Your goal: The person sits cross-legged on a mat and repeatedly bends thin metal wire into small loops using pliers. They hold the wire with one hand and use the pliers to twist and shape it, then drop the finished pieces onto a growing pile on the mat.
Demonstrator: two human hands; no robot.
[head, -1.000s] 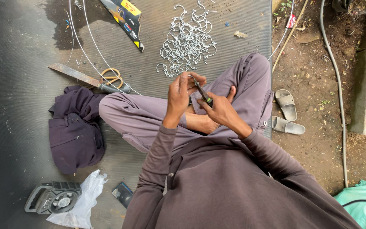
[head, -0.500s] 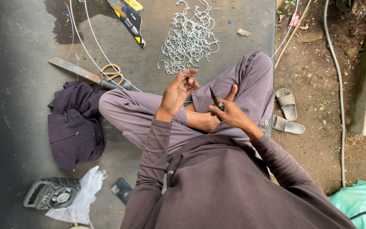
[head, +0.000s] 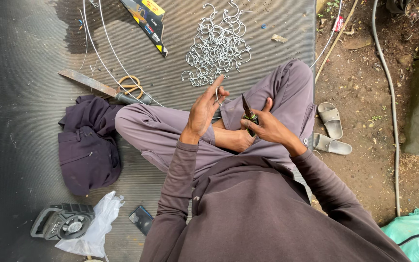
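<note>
Your left hand [head: 203, 110] sits just left of the frame's centre, fingers raised and loosely curled, its grip pinching a small bent piece of silver wire [head: 217, 95] between thumb and fingertips; your right hand [head: 266, 127] is just beside it toward the centre right, its grip closed around dark pointed pliers with a green-trimmed handle [head: 248, 114], the tip tilted up and left, near the wire but apart from it; both hands hover above your crossed legs in grey-purple trousers [head: 161, 131].

In the upper centre of the frame lies a heap of silver wire hooks [head: 217, 46] on the dark ribbed mat [head: 20, 73]; to its left — a long flat metal blade with a dark handle [head: 100, 88] with tan-handled scissors [head: 131, 87] touching it; a crumpled dark purple garment [head: 86, 145] is at centre left; a pair of grey sandals [head: 330, 128] rests on bare soil at right — well apart from your hands.
</note>
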